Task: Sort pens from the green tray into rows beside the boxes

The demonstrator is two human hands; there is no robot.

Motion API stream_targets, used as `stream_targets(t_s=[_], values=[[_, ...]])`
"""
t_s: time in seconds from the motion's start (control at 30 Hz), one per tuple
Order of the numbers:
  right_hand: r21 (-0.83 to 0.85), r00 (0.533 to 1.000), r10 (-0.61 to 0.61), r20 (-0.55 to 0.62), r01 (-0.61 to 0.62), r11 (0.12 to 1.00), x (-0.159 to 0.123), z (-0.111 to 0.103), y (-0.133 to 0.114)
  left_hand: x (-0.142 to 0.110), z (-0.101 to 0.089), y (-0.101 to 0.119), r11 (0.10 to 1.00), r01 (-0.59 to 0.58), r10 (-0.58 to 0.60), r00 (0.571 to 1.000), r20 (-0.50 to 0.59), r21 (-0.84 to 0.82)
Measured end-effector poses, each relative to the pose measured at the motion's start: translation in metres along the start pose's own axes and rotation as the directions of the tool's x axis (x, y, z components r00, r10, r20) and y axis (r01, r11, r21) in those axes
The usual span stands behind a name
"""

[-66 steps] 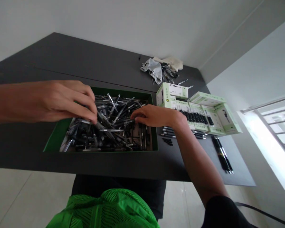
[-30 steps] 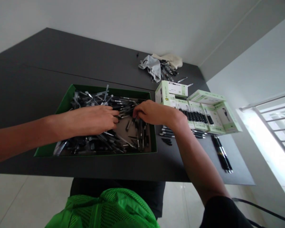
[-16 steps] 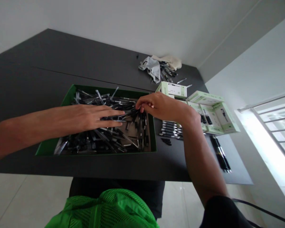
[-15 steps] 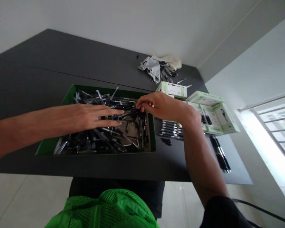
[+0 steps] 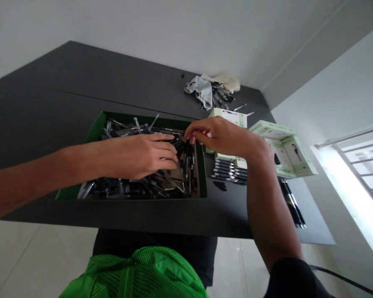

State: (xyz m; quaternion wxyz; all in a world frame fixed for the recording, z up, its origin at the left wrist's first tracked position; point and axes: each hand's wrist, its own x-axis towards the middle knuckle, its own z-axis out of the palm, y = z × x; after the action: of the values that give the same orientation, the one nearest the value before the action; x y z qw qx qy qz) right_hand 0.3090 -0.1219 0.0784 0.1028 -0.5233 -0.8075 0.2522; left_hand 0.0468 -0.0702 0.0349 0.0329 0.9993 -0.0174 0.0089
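dozens of loose black-and-silver pens (image 5: 151, 189) lie jumbled in a shallow green box (image 5: 95, 138) on a dark grey table (image 5: 81, 78). the left hand (image 5: 146, 155) rests over the pile, its fingers (image 5: 170, 155) together and slightly curled, touching the pens; whether they clamp one, i cannot tell. the right hand (image 5: 222, 136) reaches over the box's far right corner, its fingertips (image 5: 191, 138) drawn close to the thumb above the pens, though no held pen can be made out. just right of the box, rows of pens (image 5: 225, 174) lie side by side, next to pale green cartons (image 5: 290, 153). farther off, a grey cloth (image 5: 201, 91) and a beige cloth (image 5: 226, 82) lie against a small heap of pens (image 5: 222, 95).
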Motion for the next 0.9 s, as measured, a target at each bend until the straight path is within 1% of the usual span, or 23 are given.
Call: stream_targets(t_s=[0.07,0.13,0.17,0.23,0.33,0.5,0.6,0.67,0.73,0.8,0.87,0.9], values=[[-0.008,1.000,0.004,0.006,-0.004,1.000,0.000,0.000,-0.002,0.032,0.020,-0.002,0.999,-0.048,0.048,0.999,0.008,-0.008],[-0.016,1.000,0.002,0.011,-0.002,1.000,-0.001,0.000,-0.004,0.055,0.038,-0.008,0.992,-0.127,0.127,0.991,0.039,0.003],[-0.019,1.000,0.000,0.012,0.000,1.000,-0.002,0.000,-0.005,0.062,0.044,-0.011,0.990,-0.143,0.141,0.988,0.060,0.022],[-0.022,1.000,-0.005,0.012,0.005,1.000,-0.003,0.000,-0.005,0.068,0.050,-0.016,0.992,-0.123,0.121,0.990,0.073,0.023],[-0.015,1.000,-0.012,0.006,0.013,1.000,-0.002,0.000,-0.002,0.060,0.045,-0.019,0.995,-0.095,0.092,0.991,0.099,0.026],[-0.027,0.999,-0.006,0.038,0.007,1.000,0.001,0.003,0.003,0.033,0.030,-0.016,0.999,-0.049,0.051,0.979,0.196,-0.019],[-0.026,0.999,-0.019,0.048,0.020,0.999,0.001,0.004,0.003,0.017,0.027,-0.016,0.999,0.010,0.000,0.977,0.214,-0.042],[-0.029,0.999,-0.021,0.048,0.023,0.999,0.001,0.004,0.003,0.008,0.026,-0.017,0.998,0.033,-0.024,0.980,0.200,-0.046],[-0.036,0.999,-0.015,0.050,0.017,0.999,0.000,0.005,0.003,0.002,0.024,-0.017,0.997,0.044,-0.035,0.987,0.157,-0.056],[-0.039,0.998,-0.009,0.055,0.011,0.999,0.000,0.005,0.003,0.000,0.021,-0.017,0.997,0.046,-0.038,0.992,0.119,-0.064],[-0.039,0.998,-0.006,0.061,0.008,0.999,0.000,0.005,0.003,-0.001,0.017,-0.015,0.997,0.042,-0.034,0.993,0.117,-0.067],[-0.040,0.998,-0.005,0.064,0.007,0.999,0.000,0.005,0.003,-0.001,0.015,-0.014,0.996,0.066,-0.060,0.992,0.109,-0.056]])
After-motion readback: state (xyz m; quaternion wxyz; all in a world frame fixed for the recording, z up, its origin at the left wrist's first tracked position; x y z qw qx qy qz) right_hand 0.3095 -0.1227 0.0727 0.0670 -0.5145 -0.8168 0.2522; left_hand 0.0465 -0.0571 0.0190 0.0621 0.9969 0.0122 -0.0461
